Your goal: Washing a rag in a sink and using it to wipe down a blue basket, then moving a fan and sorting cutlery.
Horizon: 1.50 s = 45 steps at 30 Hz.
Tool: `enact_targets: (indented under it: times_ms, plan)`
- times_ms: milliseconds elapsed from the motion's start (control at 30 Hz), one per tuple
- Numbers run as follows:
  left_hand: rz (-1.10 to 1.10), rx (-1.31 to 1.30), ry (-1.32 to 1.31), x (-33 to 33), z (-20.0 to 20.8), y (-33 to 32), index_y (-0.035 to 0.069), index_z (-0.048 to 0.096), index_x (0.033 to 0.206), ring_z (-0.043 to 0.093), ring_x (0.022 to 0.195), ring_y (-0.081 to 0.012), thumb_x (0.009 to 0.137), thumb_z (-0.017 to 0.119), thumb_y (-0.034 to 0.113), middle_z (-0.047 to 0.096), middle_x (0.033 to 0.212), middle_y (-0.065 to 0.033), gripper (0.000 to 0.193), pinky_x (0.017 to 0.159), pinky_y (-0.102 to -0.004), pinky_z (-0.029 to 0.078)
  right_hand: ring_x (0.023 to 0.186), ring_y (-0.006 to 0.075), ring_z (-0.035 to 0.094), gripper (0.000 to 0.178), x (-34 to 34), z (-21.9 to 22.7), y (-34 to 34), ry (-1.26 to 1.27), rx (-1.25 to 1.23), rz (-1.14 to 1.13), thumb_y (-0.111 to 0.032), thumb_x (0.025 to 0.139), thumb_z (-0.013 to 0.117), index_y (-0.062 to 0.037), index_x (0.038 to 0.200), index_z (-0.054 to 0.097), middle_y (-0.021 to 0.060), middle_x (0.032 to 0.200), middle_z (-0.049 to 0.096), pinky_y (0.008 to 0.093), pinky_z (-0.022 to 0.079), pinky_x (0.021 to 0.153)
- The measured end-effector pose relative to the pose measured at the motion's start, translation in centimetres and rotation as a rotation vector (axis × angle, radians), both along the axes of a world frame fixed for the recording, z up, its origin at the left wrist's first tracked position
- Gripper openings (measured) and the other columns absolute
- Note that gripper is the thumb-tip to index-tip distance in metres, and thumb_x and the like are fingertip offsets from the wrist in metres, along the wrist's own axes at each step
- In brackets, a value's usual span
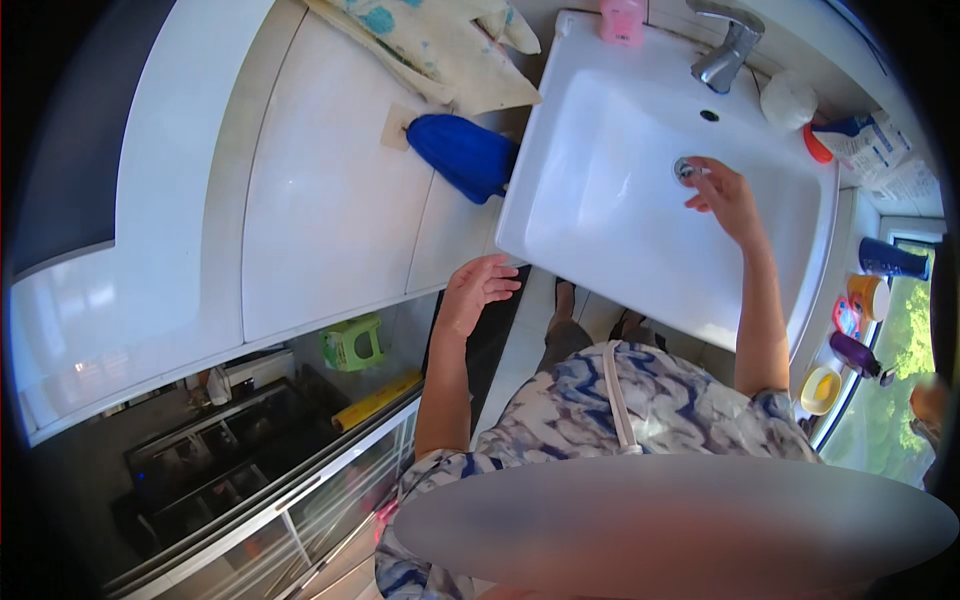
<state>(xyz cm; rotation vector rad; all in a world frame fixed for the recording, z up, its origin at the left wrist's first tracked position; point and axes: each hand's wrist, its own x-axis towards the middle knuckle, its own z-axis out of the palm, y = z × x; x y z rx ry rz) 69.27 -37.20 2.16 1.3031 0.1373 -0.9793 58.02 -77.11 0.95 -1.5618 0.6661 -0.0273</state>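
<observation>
Perhaps for balance, the left hand (475, 292) hangs open mid-frame; upper right, the right hand (727, 197) meets the drain (684, 168), whether gripping I cannot tell.

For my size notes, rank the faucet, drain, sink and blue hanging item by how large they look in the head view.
1. Sink
2. Blue hanging item
3. Faucet
4. Drain, near the right hand

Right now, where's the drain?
In the head view, the drain is right of centre, in the sink below the faucet, beside the right hand.
</observation>
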Motion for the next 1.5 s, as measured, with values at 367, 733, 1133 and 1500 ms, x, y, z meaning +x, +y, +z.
enact_targets:
  times_ms: [367,733,1133,1500]
  plan:
    - [0.158,0.675,-1.319,6.6,-3.3,-4.0,-0.008,0.046,0.123,0.065,0.085,-0.0250,0.086,0.061,0.018,0.065,0.091,-0.0186,0.048,0.069,-0.0337,0.051,0.065,0.0187,0.065,0.025,-2.4,-2.5,4.5,0.043,-0.480,0.149,-0.011,0.087,0.058,-0.0013,0.109,0.062,0.0114,0.103,0.066,0.0316,0.051,0.062]
    - [0.390,0.639,-1.239,12.8,-4.0,-5.5,-0.008,0.059,0.096,0.063,0.063,-0.0163,0.084,0.061,0.008,0.062,0.070,-0.0107,0.020,0.059,-0.0291,0.051,0.097,0.0336,0.059,0.027,8.0,-0.3,17.3,-0.312,-0.583,0.528,-0.018,0.085,0.058,-0.0045,0.107,0.062,0.0163,0.104,0.062,0.0395,0.047,0.085]
    - [0.247,0.194,-1.086,10.1,-1.2,-5.0,-0.006,0.054,0.112,0.055,0.067,-0.0092,0.088,0.057,0.005,0.061,0.090,-0.0070,0.026,0.060,-0.0210,0.046,0.062,0.0090,0.046,0.029,24.0,-0.3,19.5,-0.514,-0.405,-0.071,-0.026,0.088,0.056,0.0023,0.081,0.059,0.0043,0.063,0.055,0.0287,0.041,0.056]
    - [0.368,0.402,-1.054,11.7,-3.4,-8.2,-0.007,0.047,0.116,0.063,0.069,-0.0266,0.087,0.055,0.011,0.060,0.100,-0.0197,0.035,0.065,-0.0344,0.052,0.068,0.0145,0.054,0.028,17.5,-5.5,16.1,-0.383,0.005,-0.178,-0.022,0.090,0.053,0.0032,0.099,0.062,0.0090,0.075,0.062,0.0310,0.045,0.064]
